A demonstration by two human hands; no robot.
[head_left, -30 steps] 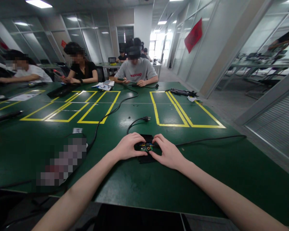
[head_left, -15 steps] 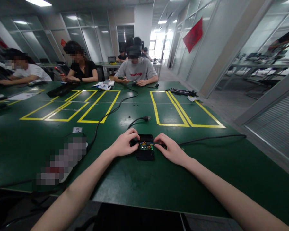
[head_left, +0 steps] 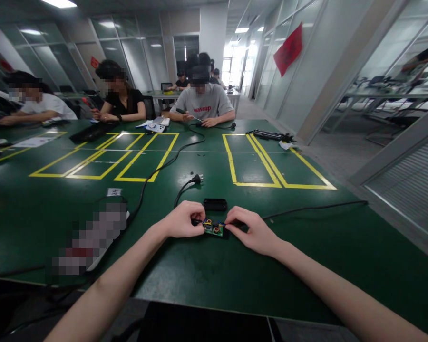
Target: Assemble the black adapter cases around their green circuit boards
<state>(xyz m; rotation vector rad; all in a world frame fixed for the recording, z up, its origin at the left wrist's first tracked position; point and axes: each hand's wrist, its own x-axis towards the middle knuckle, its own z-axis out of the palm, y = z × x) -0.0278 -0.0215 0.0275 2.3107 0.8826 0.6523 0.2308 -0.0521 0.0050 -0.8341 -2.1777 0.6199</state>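
Observation:
A small green circuit board with copper-wound coils is held between my two hands. My left hand is closed in a pinch on the black power cord at the board's left end. At the other end, my right hand pinches the black cable where its thin wires meet the board. Just behind them lies an open black plastic case half. A second black piece is mostly hidden beneath the board. Beyond my left hand, the cord's plug rests on the green table.
A black cable runs off to the right. At the left lies a blurred-out long object with a cord. Yellow tape rectangles mark the table farther off. Across it sits a person in grey holding a screwdriver.
The circuit board has come out of the open case half and moved toward me, over the other black piece. My hands shifted with it to its two ends. The plug slid left.

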